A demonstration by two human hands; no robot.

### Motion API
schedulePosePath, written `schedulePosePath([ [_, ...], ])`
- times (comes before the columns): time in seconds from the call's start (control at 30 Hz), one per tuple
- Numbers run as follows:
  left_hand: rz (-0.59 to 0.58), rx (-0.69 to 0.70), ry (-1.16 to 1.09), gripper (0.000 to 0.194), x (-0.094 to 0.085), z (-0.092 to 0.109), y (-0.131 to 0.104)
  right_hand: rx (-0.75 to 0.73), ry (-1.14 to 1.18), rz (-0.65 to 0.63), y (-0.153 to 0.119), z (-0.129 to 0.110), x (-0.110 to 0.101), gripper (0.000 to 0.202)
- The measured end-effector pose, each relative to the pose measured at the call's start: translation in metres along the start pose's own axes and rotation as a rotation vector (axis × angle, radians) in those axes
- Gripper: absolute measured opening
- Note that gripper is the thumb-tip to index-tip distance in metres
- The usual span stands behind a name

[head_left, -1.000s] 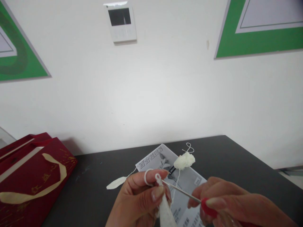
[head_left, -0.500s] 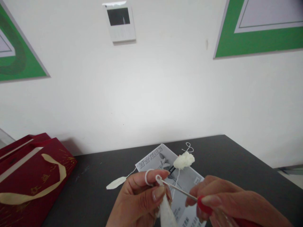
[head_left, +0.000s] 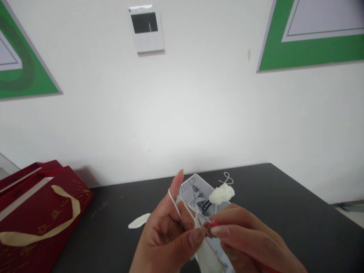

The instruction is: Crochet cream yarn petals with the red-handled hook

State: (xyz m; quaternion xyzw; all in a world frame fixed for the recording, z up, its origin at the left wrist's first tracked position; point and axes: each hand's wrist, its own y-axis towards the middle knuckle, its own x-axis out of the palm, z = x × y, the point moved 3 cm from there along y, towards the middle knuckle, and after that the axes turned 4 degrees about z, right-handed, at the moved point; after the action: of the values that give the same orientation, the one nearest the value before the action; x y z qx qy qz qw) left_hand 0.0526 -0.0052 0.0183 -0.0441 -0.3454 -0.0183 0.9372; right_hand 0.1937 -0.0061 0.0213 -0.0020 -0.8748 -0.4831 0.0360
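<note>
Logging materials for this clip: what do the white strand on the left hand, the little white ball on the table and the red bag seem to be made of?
White strand: thin, matte, soft-looking yarn or cotton thread, wrapped over the left hand's raised finger.
White ball: fuzzy, matte lump, probably the same yarn wound up; a loose curl trails behind it.
Red bag: stiff, slightly glossy paper or card with gold print and a cream ribbon-like handle.

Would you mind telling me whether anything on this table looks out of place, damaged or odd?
Nothing stands out. The left hand tensions white yarn while the right hand works a red-handled hook. The leaflet, yarn ball, white petal and red bag lie undisturbed.
</note>
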Motion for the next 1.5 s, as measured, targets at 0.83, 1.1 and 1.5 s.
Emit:
schedulePosePath([
  [0.83,0.243,0.589,0.352,0.110,0.004,0.007,-0.005,0.196,0.178,0.035,-0.003,0.028,0.018,0.040],
  [1.1,0.086,0.568,0.267,0.060,-0.006,0.012,0.004,0.217,0.215,0.123,-0.004,0.029,0.011,0.027],
  [1.5,-0.104,-0.067,0.134,0.027,-0.117,0.038,0.115,0.564,0.230,0.153,0.023,0.012,-0.012,0.005],
])
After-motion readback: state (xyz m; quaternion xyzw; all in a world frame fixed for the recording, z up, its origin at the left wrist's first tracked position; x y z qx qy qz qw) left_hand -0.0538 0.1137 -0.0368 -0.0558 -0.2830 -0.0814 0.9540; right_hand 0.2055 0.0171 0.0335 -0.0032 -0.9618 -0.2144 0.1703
